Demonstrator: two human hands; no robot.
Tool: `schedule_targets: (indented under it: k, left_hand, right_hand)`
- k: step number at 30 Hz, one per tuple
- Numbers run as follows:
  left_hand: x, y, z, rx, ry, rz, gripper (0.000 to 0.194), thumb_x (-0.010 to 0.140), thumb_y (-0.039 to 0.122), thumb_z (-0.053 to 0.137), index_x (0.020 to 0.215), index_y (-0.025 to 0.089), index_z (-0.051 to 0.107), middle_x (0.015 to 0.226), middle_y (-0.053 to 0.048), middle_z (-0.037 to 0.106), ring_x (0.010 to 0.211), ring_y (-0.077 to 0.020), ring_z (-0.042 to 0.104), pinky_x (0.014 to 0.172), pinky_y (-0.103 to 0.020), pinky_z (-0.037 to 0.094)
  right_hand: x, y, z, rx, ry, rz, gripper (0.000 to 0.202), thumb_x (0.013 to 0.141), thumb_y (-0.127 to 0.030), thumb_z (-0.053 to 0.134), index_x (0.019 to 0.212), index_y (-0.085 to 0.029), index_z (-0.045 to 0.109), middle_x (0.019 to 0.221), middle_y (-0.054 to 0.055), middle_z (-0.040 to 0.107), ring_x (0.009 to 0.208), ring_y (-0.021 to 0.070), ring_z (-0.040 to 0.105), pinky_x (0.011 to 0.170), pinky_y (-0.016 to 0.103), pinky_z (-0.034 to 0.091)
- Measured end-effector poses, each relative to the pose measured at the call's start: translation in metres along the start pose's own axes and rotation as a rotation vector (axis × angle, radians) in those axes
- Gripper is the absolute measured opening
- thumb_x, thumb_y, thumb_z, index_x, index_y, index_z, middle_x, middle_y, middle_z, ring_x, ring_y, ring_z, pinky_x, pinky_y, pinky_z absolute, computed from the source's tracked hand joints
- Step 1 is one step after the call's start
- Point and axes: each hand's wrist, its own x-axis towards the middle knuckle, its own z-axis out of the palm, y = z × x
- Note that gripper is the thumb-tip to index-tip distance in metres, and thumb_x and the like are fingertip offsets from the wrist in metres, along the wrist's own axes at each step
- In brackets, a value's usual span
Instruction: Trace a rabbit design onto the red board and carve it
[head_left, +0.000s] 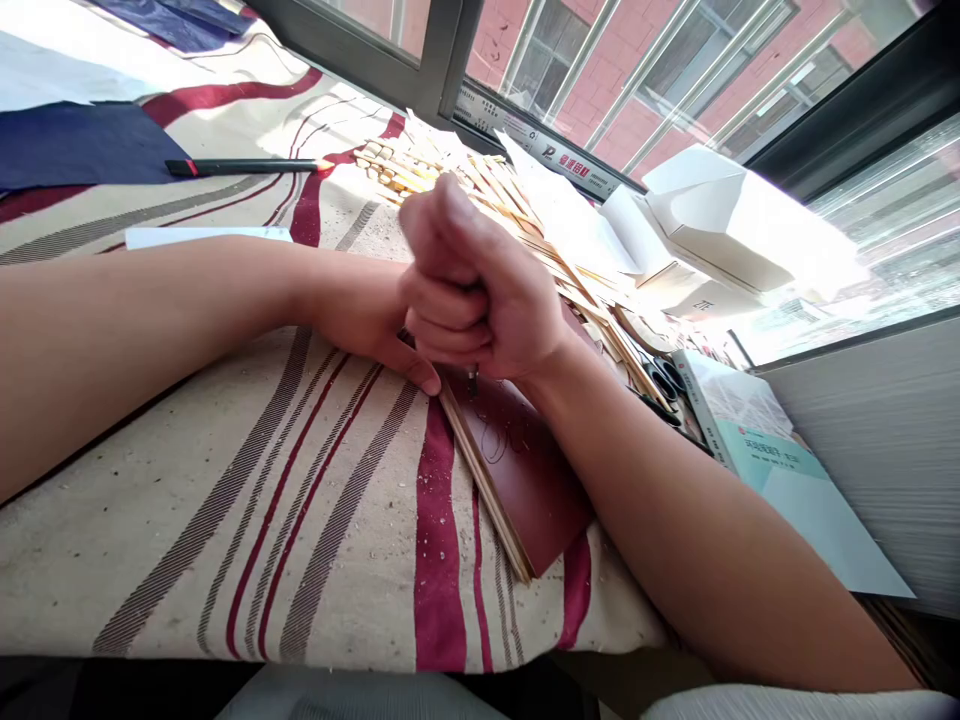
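Note:
My right hand (480, 290) is closed in a fist above a dark red slab (525, 480). From under the fist shows the short tip of a thin metal-tipped tool (472, 380), its upper part hidden in the fingers. The slab has a smooth cover, pale layered edges and thin curly lines drawn or cut on its top. Behind the fist, my left hand (360, 305) lies low at the slab's far left end. Its thumb is stretched out along the slab's edge, while the other fingers are hidden.
Bundled thin wooden sticks (510, 200) lie beyond my hands. White boxes (712, 220) stand by the window. At the right are black-handled scissors (664, 380) and a teal book (780, 460). A dark pencil (247, 166) rests at the left. Crumbs dot the striped cloth (360, 560).

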Motion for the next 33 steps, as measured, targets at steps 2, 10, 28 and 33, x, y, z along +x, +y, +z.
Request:
schedule_targets:
  k: [2,10,28,33]
  left_hand:
    - [0.001,-0.003,-0.001,0.017,-0.033,0.040,0.051,0.083,0.057,0.079,0.125,0.027,0.079,0.136,-0.001,0.078,0.129,-0.0273,0.067,0.118,-0.033,0.045]
    - [-0.002,-0.003,-0.004,0.056,-0.079,0.060,0.050,0.088,0.058,0.071,0.128,0.029,0.078,0.128,-0.003,0.080,0.132,-0.0294,0.065,0.121,-0.034,0.040]
    - [0.001,0.001,-0.008,0.080,-0.094,0.119,0.055,0.093,0.054,0.071,0.141,0.028,0.074,0.135,-0.007,0.079,0.128,-0.0287,0.068,0.120,-0.034,0.041]
    - [0.001,0.002,-0.009,0.087,-0.102,0.084,0.056,0.091,0.054,0.071,0.142,0.031,0.073,0.138,-0.005,0.079,0.130,-0.0290,0.066,0.118,-0.033,0.042]
  right_hand:
    - [-0.001,-0.002,-0.006,0.004,0.061,-0.022,0.060,0.104,-0.054,0.067,0.068,-0.024,0.030,0.056,-0.010,0.017,0.044,0.0046,0.008,0.035,0.018,0.011]
    - [0.000,0.001,-0.007,-0.011,0.127,-0.045,0.059,0.100,-0.057,0.072,0.067,-0.024,0.035,0.054,-0.011,0.020,0.043,0.0042,0.008,0.035,0.019,0.008]
    - [-0.006,0.005,0.012,-0.228,0.713,-0.353,0.067,0.091,-0.064,0.082,0.061,-0.024,0.039,0.054,-0.009,0.025,0.045,0.0075,0.020,0.043,0.029,0.017]
    - [-0.005,0.012,0.009,-0.201,0.669,-0.346,0.066,0.091,-0.069,0.079,0.065,-0.024,0.038,0.057,-0.009,0.025,0.047,0.0077,0.020,0.043,0.028,0.018]
